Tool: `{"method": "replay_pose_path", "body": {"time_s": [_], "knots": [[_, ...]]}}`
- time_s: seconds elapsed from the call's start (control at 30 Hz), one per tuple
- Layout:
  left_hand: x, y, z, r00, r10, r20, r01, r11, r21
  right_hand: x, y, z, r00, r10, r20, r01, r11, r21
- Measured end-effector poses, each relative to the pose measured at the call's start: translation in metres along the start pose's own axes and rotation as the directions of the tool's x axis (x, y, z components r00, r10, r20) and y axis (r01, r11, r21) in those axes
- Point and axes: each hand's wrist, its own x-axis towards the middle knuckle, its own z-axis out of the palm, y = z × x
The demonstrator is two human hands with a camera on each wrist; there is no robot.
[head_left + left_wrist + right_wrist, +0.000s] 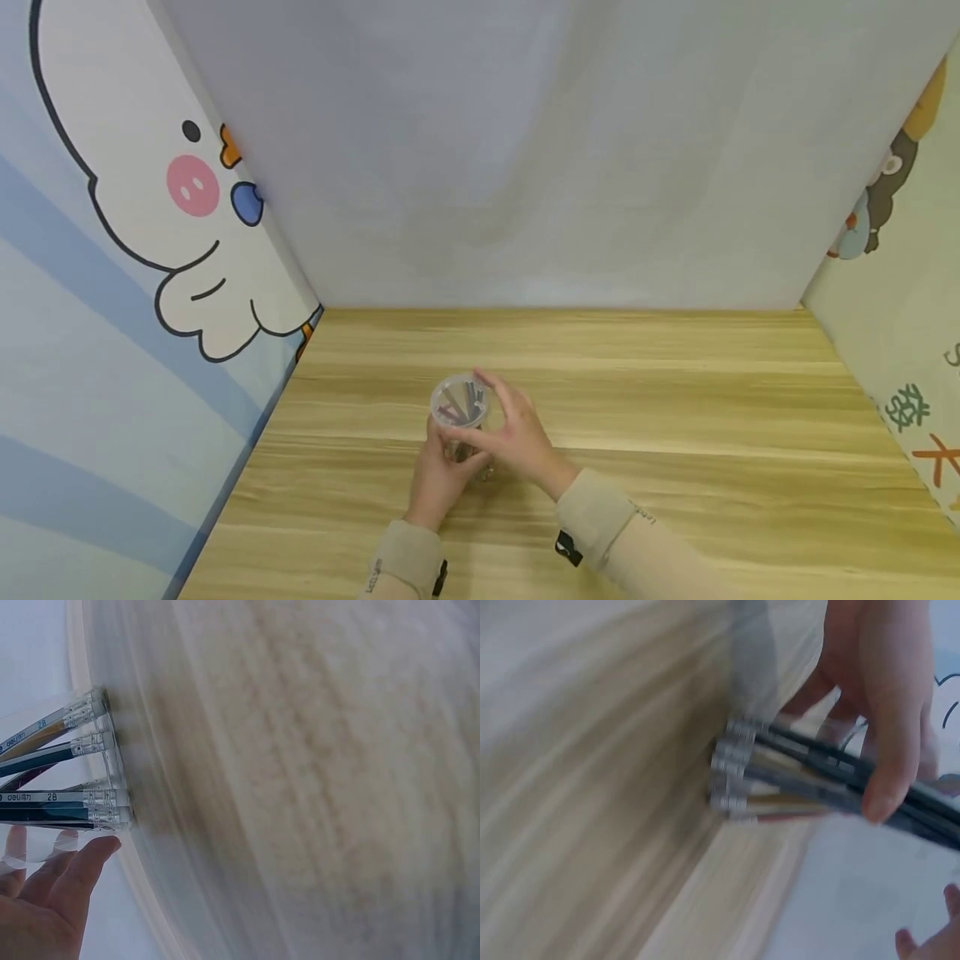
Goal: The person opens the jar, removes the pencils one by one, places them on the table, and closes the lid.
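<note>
- Head view: clear jar (453,418) upright left of the bench's middle, with pencils (471,402) showing through its round top (454,382).
- Left hand (437,483) curls its grip around the jar's side, thumb toward the right.
- Right hand (521,433) holds the top, thumb on the near edge, a finger on the far edge; whether that top is a separate lid, I cannot tell.
- Pale sleeves (637,537) cover both forearms, with a small black piece (567,547) under the right cuff.
- Bench (660,392) has striped wood grain; a plain grey wall (525,183) stands on its far side.
- Left wall (52,367) shows a white cartoon figure on blue bands; right wall (885,308) carries cartoons and coloured writing.
- Left wrist view: the pencils point their pale erasers (118,814) down toward the bench; two bear "2B". Left fingers (82,874) lie against the jar. Its base is near the bench; contact is unclear.
- Right wrist view: blurred, with the left thumb (891,761) across the jar; dark, ochre and reddish pencils show inside. Right fingertips (906,945) show at the picture's edge.
</note>
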Motion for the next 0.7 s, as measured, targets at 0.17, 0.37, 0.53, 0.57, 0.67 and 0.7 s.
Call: {"method": "replay_pose_path", "body": {"time_s": [0.17, 0.37, 0.53, 0.57, 0.67, 0.7], "knots": [[-0.001, 0.000, 0.000, 1.000, 0.023, 0.002, -0.023, 1.000, -0.016, 0.010, 0.006, -0.015, 0.977, -0.118, 0.179, 0.122, 0.992, -0.014], [0.000, 0.001, 0.002, 1.000, 0.008, 0.005, -0.008, 1.000, -0.004, 0.008, 0.008, -0.017, 0.966, -0.191, 0.173, 0.200, 0.979, -0.039], [-0.001, 0.000, 0.002, 1.000, 0.013, 0.000, -0.013, 1.000, 0.018, -0.004, 0.007, 0.001, 0.975, -0.218, -0.034, 0.213, 0.971, -0.104], [-0.001, 0.000, 0.002, 1.000, 0.013, -0.002, -0.013, 1.000, 0.011, -0.005, 0.006, 0.006, 0.972, -0.221, -0.080, 0.212, 0.971, -0.115], [0.000, -0.002, 0.002, 1.000, 0.020, -0.013, -0.020, 1.000, -0.005, -0.008, 0.003, 0.018, 0.954, -0.237, -0.183, 0.214, 0.967, -0.139], [0.001, -0.003, 0.002, 1.000, 0.016, -0.019, -0.016, 1.000, -0.003, -0.009, 0.002, 0.021, 0.949, -0.243, -0.202, 0.215, 0.965, -0.152]]}}
